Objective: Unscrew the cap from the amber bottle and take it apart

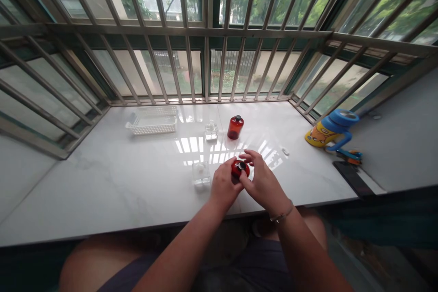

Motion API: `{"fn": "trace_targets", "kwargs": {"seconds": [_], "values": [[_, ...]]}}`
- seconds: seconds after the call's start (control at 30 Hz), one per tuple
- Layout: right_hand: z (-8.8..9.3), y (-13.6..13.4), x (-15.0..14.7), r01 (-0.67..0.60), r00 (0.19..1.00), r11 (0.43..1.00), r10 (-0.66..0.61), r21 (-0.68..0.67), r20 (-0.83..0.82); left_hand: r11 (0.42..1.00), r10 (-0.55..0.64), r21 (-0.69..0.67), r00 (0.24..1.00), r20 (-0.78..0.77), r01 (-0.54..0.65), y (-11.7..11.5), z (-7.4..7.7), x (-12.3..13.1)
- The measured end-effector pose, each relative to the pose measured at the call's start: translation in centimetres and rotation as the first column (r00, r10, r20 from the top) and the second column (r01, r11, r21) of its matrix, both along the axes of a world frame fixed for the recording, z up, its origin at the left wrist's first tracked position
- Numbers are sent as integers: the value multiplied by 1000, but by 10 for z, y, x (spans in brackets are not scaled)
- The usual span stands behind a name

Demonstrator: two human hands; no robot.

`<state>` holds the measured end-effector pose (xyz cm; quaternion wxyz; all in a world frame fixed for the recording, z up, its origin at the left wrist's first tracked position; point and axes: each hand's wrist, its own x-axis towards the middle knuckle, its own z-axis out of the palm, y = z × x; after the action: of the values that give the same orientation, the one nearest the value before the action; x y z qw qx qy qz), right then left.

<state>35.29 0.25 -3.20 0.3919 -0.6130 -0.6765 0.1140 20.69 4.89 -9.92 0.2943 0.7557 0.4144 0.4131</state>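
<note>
My left hand (224, 185) is wrapped round a small red bottle (238, 168) with a black top, held just above the white marble sill (119, 178). My right hand (262, 180) pinches at the black top of that same bottle with its fingertips. A small clear glass bottle (200, 174) stands just left of my left hand. Farther back stand a second clear bottle (211, 131) and a second red bottle with a black cap (235, 127). A tiny clear piece (285, 151) lies on the sill to the right.
A white plastic basket (152, 121) sits at the back left. A yellow cup with a blue lid and handle (330, 130) lies at the right corner, with a dark phone (352, 178) near the edge. Metal window bars (205, 32) close off the back.
</note>
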Motion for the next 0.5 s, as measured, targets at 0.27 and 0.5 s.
{"fn": "trace_targets", "kwargs": {"seconds": [0.27, 0.5], "values": [[4, 6, -1, 42, 999, 998, -41, -49, 23, 1000, 24, 13, 1000, 4, -24, -1, -1, 2], [2, 6, 12, -85, 996, 992, 83, -93, -20, 1000, 22, 11, 1000, -5, -21, -2, -1, 2]]}}
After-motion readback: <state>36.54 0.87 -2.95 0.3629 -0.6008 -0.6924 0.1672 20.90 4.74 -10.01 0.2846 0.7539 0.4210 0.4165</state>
